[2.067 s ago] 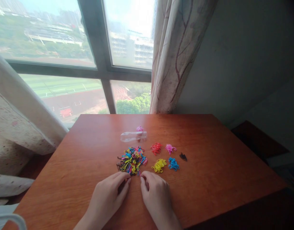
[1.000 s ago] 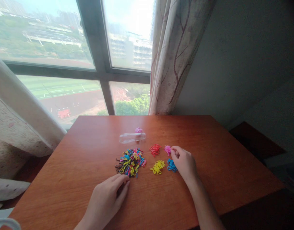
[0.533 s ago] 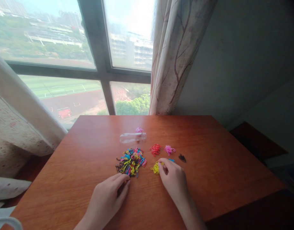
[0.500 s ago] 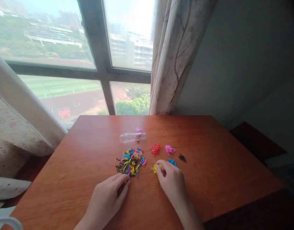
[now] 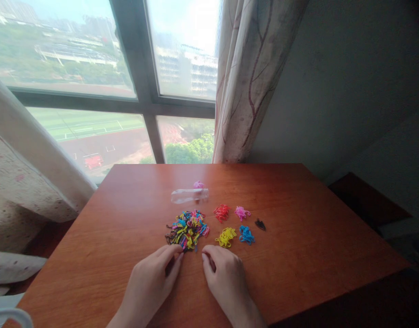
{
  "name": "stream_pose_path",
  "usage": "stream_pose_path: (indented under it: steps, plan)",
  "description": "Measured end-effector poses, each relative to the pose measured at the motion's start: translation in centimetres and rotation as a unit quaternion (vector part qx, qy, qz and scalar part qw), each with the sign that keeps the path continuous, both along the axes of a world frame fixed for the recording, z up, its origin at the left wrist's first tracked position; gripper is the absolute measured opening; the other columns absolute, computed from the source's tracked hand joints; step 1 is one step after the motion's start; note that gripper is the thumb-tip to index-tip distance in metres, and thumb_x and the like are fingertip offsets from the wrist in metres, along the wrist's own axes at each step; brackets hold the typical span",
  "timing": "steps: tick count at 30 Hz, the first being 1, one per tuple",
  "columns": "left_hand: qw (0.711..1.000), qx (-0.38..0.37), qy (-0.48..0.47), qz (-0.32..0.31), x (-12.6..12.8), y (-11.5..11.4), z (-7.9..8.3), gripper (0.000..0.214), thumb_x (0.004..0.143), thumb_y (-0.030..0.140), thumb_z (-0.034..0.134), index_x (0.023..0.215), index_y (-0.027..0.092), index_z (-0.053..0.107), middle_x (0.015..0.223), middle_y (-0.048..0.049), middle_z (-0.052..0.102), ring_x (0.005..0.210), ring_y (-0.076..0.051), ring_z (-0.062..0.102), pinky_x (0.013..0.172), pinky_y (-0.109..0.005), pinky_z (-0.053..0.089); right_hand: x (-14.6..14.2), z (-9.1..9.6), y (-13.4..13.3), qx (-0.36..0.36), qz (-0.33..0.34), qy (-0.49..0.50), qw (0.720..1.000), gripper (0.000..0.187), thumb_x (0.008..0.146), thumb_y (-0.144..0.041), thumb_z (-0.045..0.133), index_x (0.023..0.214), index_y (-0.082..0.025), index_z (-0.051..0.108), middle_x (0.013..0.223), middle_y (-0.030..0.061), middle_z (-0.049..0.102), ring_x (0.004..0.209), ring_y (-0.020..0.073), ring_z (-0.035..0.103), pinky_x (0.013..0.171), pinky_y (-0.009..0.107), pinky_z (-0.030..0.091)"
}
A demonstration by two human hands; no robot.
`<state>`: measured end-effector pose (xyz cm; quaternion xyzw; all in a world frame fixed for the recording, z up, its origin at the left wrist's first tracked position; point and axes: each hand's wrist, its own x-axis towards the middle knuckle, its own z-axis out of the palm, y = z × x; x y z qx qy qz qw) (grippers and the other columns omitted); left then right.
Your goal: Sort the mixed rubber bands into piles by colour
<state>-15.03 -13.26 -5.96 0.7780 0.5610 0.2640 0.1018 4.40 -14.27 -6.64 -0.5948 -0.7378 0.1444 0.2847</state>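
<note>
Left hand (image 5: 152, 277) overlaps the mixed band pile (image 5: 188, 229); right hand (image 5: 227, 275) has an unclear grip.

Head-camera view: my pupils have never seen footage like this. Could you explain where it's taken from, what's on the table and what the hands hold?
There is no machine here. A camera worn on a person's head looks forward and down at their bare left hand and right hand. On the wooden table lies a mixed heap of colourful loops. To its right are smaller piles: red, pink, yellow, blue and black. Behind the heap, a clear container lies on its side. The left fingertips are at the heap's near edge, the right ones just beside it; whether either hand holds a loop cannot be seen.
</note>
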Motion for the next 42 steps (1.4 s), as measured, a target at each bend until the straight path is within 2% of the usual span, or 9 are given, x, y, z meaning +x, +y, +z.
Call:
stream_pose_path:
  steps: [9,18,24,29,36,42]
  plan:
    - [1.0,-0.01,0.023,0.006,0.11,0.09,0.09,0.018,0.09,0.028,0.049,0.094,0.027,0.066,0.089,0.0017,0.077,0.076,-0.016,0.074,0.063,-0.021,0.054,-0.04,0.22,-0.03,0.004,-0.003,-0.009,1.0,0.017,0.087,-0.011,0.051,0.084,-0.024,0.062,0.075,-0.0025,0.066,0.069,0.014,0.062,0.063,0.022,0.034]
    - [0.998,-0.031,0.042,-0.022,0.08,0.06,0.16,0.02,0.093,0.027,0.045,0.092,0.026,0.065,0.087,0.0024,0.075,0.075,-0.015,0.072,0.062,-0.021,0.052,-0.03,0.33,-0.16,-0.012,0.002,0.001,1.0,0.018,0.087,-0.011,0.051,0.084,-0.024,0.062,0.076,-0.002,0.066,0.07,0.0147,0.061,0.064,0.023,0.033]
    - [0.999,-0.028,0.033,-0.033,0.0,0.01,-0.02,0.021,0.094,0.028,0.046,0.097,0.027,0.067,0.093,0.0022,0.076,0.079,-0.015,0.073,0.066,-0.021,0.053,-0.01,0.18,-0.16,-0.013,0.002,0.004,1.0,0.017,0.087,-0.011,0.051,0.084,-0.024,0.062,0.076,-0.002,0.066,0.07,0.0148,0.061,0.064,0.023,0.033]
    - [1.0,0.005,0.016,0.009,-0.23,0.02,0.05,0.02,0.091,0.027,0.047,0.094,0.025,0.067,0.085,0.0025,0.076,0.071,-0.014,0.072,0.061,-0.02,0.052,0.04,-0.02,-0.13,-0.018,0.003,0.008,1.0,0.017,0.087,-0.011,0.052,0.085,-0.024,0.062,0.076,-0.0026,0.066,0.07,0.0147,0.06,0.064,0.024,0.032]
    - [0.998,0.0,0.042,0.055,-0.27,0.11,0.34,0.021,0.09,0.031,0.048,0.097,0.025,0.066,0.072,0.0043,0.073,0.06,-0.014,0.07,0.052,-0.022,0.048,0.08,-0.12,-0.14,-0.018,0.008,0.018,1.0,0.017,0.088,-0.012,0.051,0.086,-0.025,0.062,0.077,-0.0026,0.066,0.071,0.0148,0.06,0.064,0.024,0.032]
    - [0.998,-0.01,0.053,0.014,-0.12,0.03,0.3,0.019,0.092,0.034,0.049,0.093,0.026,0.066,0.083,0.0039,0.075,0.072,-0.015,0.072,0.06,-0.022,0.051,0.04,-0.16,-0.05,-0.018,0.006,0.021,1.0,0.017,0.088,-0.012,0.051,0.087,-0.025,0.062,0.078,-0.0025,0.066,0.072,0.0153,0.061,0.065,0.025,0.032]
